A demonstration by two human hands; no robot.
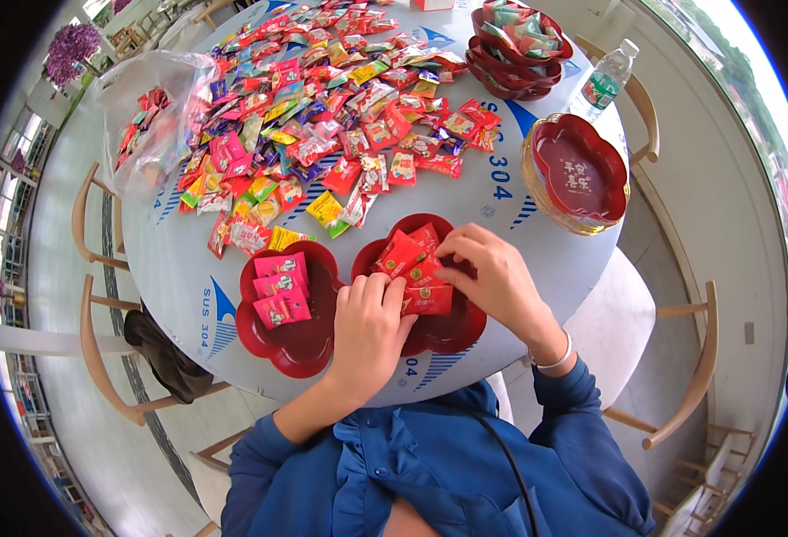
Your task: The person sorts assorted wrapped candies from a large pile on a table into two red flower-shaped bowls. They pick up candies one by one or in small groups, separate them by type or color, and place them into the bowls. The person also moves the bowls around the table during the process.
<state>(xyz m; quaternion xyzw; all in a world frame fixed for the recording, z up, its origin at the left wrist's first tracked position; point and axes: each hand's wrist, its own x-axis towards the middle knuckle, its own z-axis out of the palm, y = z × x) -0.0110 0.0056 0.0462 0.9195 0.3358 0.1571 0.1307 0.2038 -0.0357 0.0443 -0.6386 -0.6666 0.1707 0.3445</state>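
Two dark-red, flower-shaped bowls lie side by side at the table's near edge. Three pink packets [282,290] overlap in a column inside the left bowl [323,342]. In the right bowl [464,329], several red packets [427,272] overlap one another. My left hand [367,329] reaches over the gap between the bowls, its thumb and forefinger at the left edge of the lowest red packet. From the right, my right hand [498,275] has thumb and fingertips at the edge of the upper red packets. Its exact grip is unclear.
Wrapped sweets [313,121] cover the round table's [495,221] far side, beside a clear plastic bag [159,134] of more. To the right are stacked red bowls [515,67] holding packets, a plastic bottle [605,80] and gold-rimmed flower-shaped bowls [577,174]. Wooden chairs [693,382] surround the table.
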